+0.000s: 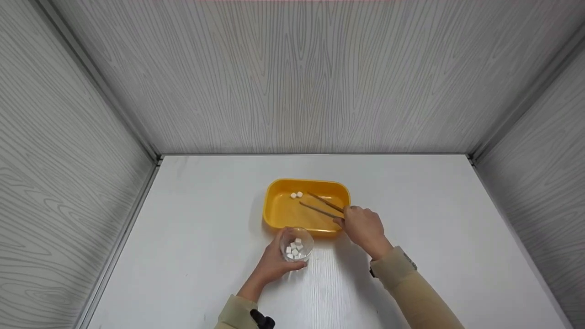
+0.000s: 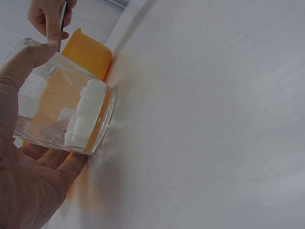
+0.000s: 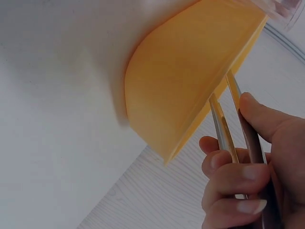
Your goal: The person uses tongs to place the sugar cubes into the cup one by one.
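Observation:
My left hand [image 1: 274, 260] grips a clear glass cup [image 2: 59, 95] around its side, the thumb near the rim. Several small white cubes [image 1: 295, 246] lie in the bottom of the cup. With curled fingers my right hand [image 3: 248, 176] holds a pair of slim metal tongs [image 3: 251, 138]. Their two arms reach over the rim into a yellow tray [image 1: 279, 210], and the tips stand apart. Two white cubes [image 1: 296, 195] sit side by side near the tray's back wall, just left of the tips, with nothing between the tongs' tips.
Everything is on a white tabletop [image 1: 201, 228]. Pale wood-grain panels stand at the back [image 1: 292, 82], left [image 1: 59, 151] and right [image 1: 539, 151]. The cup stands close in front of the tray's near left side.

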Available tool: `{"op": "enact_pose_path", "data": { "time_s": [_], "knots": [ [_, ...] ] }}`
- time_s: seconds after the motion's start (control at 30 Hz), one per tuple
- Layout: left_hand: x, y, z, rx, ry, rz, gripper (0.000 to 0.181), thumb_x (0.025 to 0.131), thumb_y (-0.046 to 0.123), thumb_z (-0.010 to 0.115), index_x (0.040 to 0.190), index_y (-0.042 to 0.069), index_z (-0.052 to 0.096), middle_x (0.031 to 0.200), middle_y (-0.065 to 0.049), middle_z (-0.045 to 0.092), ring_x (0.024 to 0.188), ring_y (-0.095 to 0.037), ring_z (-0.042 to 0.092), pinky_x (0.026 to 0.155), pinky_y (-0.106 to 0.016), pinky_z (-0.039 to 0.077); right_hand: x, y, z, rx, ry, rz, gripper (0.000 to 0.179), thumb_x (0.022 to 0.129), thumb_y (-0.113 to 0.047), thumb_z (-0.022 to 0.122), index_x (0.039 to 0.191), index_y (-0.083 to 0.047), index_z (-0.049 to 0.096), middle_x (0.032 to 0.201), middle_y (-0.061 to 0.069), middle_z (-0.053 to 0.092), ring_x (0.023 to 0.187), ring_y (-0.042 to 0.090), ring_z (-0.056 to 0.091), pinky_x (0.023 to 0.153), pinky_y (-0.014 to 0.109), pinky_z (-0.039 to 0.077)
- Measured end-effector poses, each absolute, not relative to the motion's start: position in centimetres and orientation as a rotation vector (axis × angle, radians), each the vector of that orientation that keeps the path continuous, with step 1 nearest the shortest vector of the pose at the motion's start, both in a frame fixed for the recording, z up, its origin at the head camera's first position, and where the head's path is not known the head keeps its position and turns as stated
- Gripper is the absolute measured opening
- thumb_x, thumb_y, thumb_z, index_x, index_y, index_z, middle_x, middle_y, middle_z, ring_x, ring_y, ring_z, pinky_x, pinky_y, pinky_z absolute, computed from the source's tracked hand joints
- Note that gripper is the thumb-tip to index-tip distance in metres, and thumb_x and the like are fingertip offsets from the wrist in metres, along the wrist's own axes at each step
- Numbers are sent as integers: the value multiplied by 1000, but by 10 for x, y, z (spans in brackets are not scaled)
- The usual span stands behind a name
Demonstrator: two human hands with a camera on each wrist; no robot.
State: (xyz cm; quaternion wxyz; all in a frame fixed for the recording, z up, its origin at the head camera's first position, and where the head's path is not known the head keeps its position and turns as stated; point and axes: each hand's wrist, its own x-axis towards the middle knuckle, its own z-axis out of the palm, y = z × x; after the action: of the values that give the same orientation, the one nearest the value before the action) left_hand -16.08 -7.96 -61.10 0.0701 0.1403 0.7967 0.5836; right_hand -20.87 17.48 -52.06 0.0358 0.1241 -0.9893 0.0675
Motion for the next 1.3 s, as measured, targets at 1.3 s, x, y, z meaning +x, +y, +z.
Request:
{"op": "enact_pose_path", "data": {
  "time_s": [1.3],
  "knots": [
    [-162,-80,-612,479,2402,1762,91,66,24,92,141,20,41,136,3,52,124,-19,48,108,-45,34,-243,152,-536,403,-3083,-5,33,93,-36,68,92,-3,71,67,7,60,54,26,54,54,40,53]
  ]
}}
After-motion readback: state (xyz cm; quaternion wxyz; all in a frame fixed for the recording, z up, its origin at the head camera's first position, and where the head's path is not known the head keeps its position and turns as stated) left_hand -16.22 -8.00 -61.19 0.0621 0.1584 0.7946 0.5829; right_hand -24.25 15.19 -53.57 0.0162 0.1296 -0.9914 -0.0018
